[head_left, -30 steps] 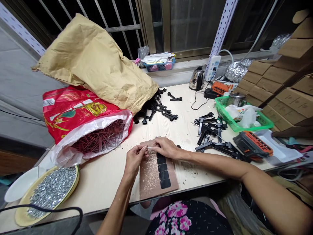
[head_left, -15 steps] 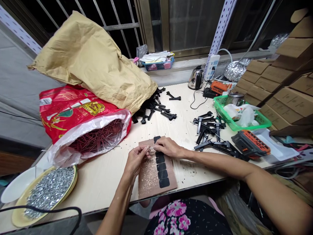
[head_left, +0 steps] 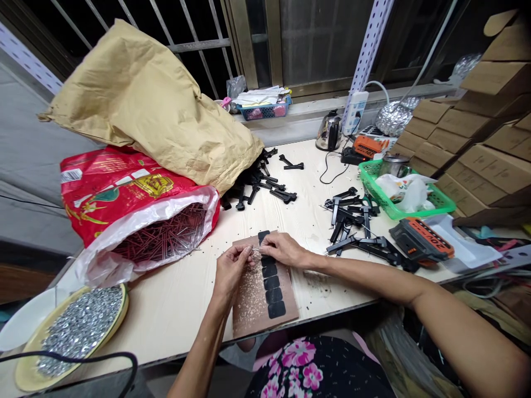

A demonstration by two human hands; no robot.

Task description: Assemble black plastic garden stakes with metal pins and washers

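My left hand and my right hand meet over a brown board that carries a row of black pads. Both hands are closed in a pinch on a thin metal pin held level between them. The board lies flat near the table's front edge and is dusted with pale specks. A red and white bag full of long pins lies open just left of my hands. A yellow dish of small silver pieces sits at the front left.
A large tan paper sack lies behind the red bag. Black plastic parts are heaped at centre back and to the right. A green basket, an orange battery pack, a kettle and stacked cardboard boxes fill the right side.
Both hands stay pinched on the pin over the board. The view has drifted slightly, shifting the scene left.
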